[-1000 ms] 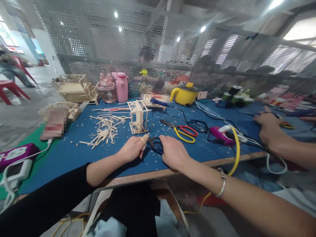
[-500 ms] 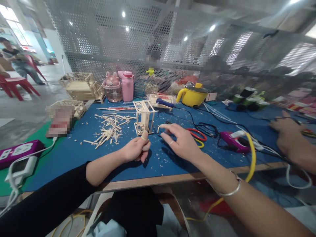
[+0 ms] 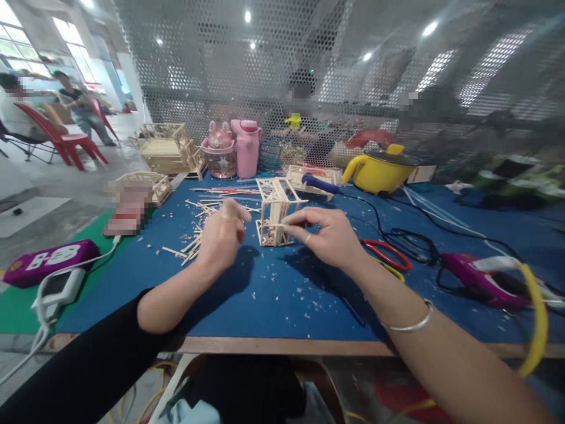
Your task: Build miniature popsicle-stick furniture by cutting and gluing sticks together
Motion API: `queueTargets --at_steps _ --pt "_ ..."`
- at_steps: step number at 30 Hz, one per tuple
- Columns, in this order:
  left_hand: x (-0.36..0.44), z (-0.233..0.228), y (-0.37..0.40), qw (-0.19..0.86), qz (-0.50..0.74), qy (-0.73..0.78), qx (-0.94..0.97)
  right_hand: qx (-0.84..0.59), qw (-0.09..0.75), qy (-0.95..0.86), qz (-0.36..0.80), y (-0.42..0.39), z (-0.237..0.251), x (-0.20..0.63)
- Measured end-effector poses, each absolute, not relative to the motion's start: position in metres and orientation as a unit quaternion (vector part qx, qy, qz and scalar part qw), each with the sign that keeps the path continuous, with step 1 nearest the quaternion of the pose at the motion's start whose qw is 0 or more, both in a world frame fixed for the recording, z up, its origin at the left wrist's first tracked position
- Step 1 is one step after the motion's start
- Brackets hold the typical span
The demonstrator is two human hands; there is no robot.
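A small open frame built of thin wooden sticks (image 3: 272, 207) stands upright on the blue table mat (image 3: 282, 294). My right hand (image 3: 329, 237) is just right of it, thumb and forefinger pinched on a short wooden stick (image 3: 278, 225) held against the frame's lower front. My left hand (image 3: 220, 234) hovers left of the frame with its back to me and its fingers curled; nothing shows in it. Behind the left hand lies a heap of loose sticks (image 3: 198, 227).
Red and yellow scissors (image 3: 388, 259), black cables (image 3: 415, 244), a purple glue gun (image 3: 472, 275) and a yellow hose (image 3: 536, 321) lie right. At the back stand a yellow pot (image 3: 382, 172), pink bottles (image 3: 247, 147) and stick models (image 3: 165, 147). A purple power strip (image 3: 48, 262) sits left.
My view turned left and closer. My right hand left the dark tool near the table edge and moved up to the frame with a stick. My left hand rose toward the frame.
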State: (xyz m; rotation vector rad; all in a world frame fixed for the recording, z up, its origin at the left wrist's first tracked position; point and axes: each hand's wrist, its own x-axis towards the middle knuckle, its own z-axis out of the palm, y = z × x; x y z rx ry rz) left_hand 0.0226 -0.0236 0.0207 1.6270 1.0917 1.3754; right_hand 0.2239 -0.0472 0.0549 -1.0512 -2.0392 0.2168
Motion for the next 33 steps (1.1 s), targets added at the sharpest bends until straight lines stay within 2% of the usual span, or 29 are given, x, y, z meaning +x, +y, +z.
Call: queueTargets --at_steps 1,3,6,9,14,19,21,24,29,33 --pt "0.02 0.02 -0.016 0.353 0.589 0.403 0.605 -0.424 0.433 -0.79 0.092 -0.043 0.05 0.224" --pt "0.017 0.015 -0.004 0.397 0.614 0.334 0.595 -0.435 0.467 -0.762 0.111 -0.037 0.039 0.222" --pt "0.02 0.007 0.003 0.482 0.545 0.267 0.632 -0.437 0.488 -0.738 0.162 -0.036 0.024 0.218" --pt "0.024 -0.001 0.001 0.492 0.485 0.273 0.669 -0.432 0.514 -0.72 0.176 -0.039 0.02 0.218" --pt "0.033 -0.013 0.001 0.48 0.408 0.324 0.706 -0.424 0.639 -0.641 0.04 -0.039 0.028 0.23" --pt "0.035 -0.012 0.01 0.473 0.442 0.333 0.686 -0.419 0.652 -0.631 -0.021 -0.036 0.033 0.246" --pt "0.032 -0.001 0.014 0.441 0.468 0.34 0.686 -0.419 0.664 -0.619 -0.006 -0.035 0.033 0.252" --pt "0.027 0.026 0.018 0.337 0.46 0.375 0.73 -0.418 0.688 -0.593 0.024 -0.033 0.036 0.263" --pt "0.03 0.077 0.024 0.143 0.329 0.395 0.846 -0.429 0.706 -0.559 0.076 -0.032 0.041 0.276" --pt "0.038 0.089 0.027 0.045 0.212 0.371 0.903 -0.448 0.647 -0.606 0.114 -0.034 0.042 0.277"
